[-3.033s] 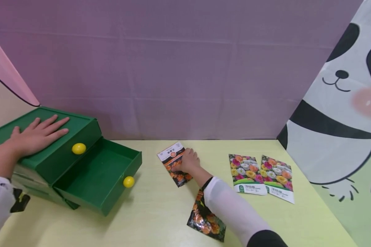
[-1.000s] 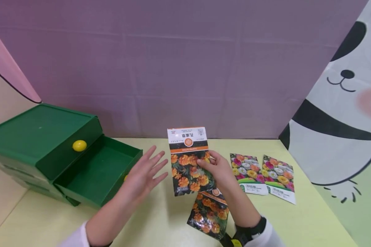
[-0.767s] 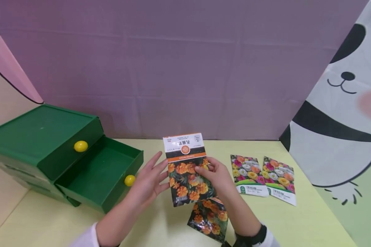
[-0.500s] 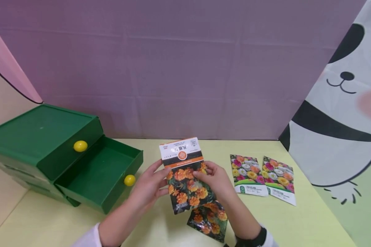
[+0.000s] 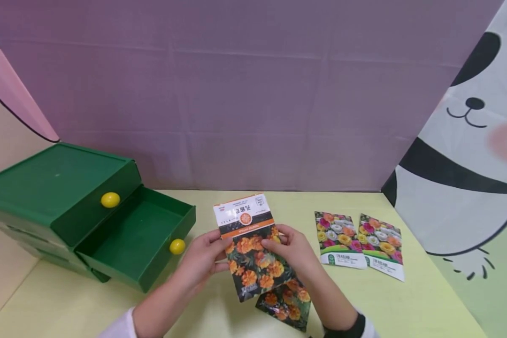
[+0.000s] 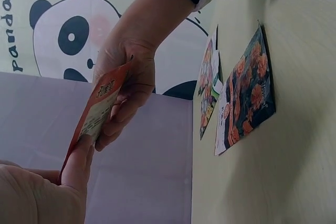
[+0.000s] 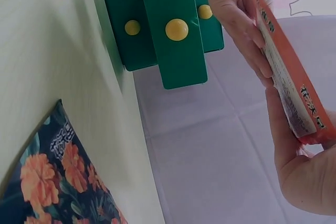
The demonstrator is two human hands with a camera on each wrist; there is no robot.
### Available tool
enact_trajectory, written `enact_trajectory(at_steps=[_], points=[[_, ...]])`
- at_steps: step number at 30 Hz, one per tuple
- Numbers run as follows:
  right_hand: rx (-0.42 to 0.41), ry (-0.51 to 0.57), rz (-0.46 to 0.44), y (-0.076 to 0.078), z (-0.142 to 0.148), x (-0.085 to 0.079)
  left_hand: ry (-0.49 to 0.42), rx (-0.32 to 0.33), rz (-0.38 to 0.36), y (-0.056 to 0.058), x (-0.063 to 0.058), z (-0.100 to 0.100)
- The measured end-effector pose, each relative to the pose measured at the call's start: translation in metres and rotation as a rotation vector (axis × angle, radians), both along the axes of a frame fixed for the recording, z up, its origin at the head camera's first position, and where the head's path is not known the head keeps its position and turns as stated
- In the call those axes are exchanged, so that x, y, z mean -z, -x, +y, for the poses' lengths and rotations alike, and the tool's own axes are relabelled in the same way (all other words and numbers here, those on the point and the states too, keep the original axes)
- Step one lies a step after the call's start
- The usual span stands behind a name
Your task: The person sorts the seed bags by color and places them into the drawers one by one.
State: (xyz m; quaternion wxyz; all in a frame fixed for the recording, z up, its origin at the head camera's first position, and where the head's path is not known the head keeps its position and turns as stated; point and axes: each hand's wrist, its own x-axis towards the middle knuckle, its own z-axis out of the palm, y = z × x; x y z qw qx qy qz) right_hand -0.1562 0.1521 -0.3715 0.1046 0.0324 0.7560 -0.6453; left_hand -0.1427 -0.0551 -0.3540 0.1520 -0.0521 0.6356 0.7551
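An orange marigold seed packet (image 5: pixel 253 258) is held up over the table between my two hands, white printed end away from me. My left hand (image 5: pixel 200 260) pinches its left edge, thumb on the front and fingers behind. On the opposite edge my right hand (image 5: pixel 297 251) grips it the same way. Both wrist views catch the packet's printed back, with an orange border (image 7: pixel 294 72). Below it, partly covered in the head view, a second marigold packet (image 5: pixel 285 305) lies on the table; it shows whole in the left wrist view (image 6: pixel 247 93).
At the left stands a green drawer box (image 5: pixel 59 183) with yellow knobs (image 5: pixel 110 200). Its middle drawer (image 5: pixel 135 239) is pulled out with nothing inside. Two rose-patterned seed packets (image 5: pixel 338 239) lie side by side at the right. A purple cloth (image 5: pixel 245 94) hangs behind the table.
My right hand has lifted the marigold packet off the table and brought it nearer. My left hand has left the drawer box's top and taken the packet's left edge; the packet has since lowered slightly.
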Motion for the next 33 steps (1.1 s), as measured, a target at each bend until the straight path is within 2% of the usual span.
enact_trajectory(at_steps=[13, 19, 22, 24, 27, 30, 33], points=[[-0.097, 0.004, 0.015, -0.002, 0.004, 0.001, -0.033, 0.044, 0.014, -0.003, -0.001, -0.008], [-0.079, -0.004, 0.082, -0.001, 0.012, 0.002, -0.055, -0.036, -0.009, 0.000, -0.005, -0.019], [-0.072, 0.034, 0.132, -0.001, 0.018, 0.003, -0.081, -0.063, -0.011, 0.003, -0.011, -0.032], [-0.068, 0.021, 0.145, -0.001, 0.024, 0.004, -0.103, -0.069, -0.005, 0.003, -0.014, -0.043], [-0.045, -0.101, 0.134, -0.005, 0.034, 0.005, -0.127, -0.075, 0.000, 0.002, -0.019, -0.060], [-0.031, -0.297, 0.084, -0.013, 0.047, 0.008, -0.136, -0.086, -0.010, 0.001, -0.023, -0.080], [-0.063, -0.488, 0.027, -0.022, 0.059, 0.016, -0.148, -0.092, -0.016, 0.000, -0.024, -0.102]])
